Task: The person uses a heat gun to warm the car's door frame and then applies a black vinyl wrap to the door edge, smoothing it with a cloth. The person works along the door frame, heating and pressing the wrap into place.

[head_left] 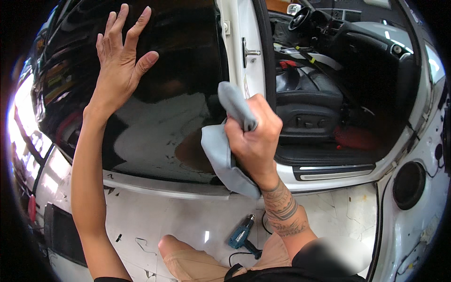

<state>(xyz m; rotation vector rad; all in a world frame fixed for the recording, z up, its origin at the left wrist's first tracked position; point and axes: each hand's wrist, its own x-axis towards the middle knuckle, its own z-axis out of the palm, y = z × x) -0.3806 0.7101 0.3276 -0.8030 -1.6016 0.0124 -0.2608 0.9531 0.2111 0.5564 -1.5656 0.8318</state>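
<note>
The fingers of the right hand [256, 131] are curled tight, pinching a bunched grey cloth [218, 150] between thumb and curled forefinger; one fold sticks up above them, a longer flap hangs below. It looks light and soft to me, limp enough to crumple, nothing to break, and I'd guess it grips rather than slides. The thick bunched middle is the place to hold it, leaving the flap loose. I can make out no lettering on it.

The left hand [117, 58], up and to the left of those fingers, has its own spread wide over a glossy dark panel [183, 56]; I can't tell whether they touch it. That surface looks stiff and slick, and dull grey patches lie between the two hands.

Right of the clenched fingers is a black seat [307, 98] inside the open car. Well below them, on the floor [188, 221], lies a blue-green heat gun [243, 237], its pale markings too small to read.
</note>
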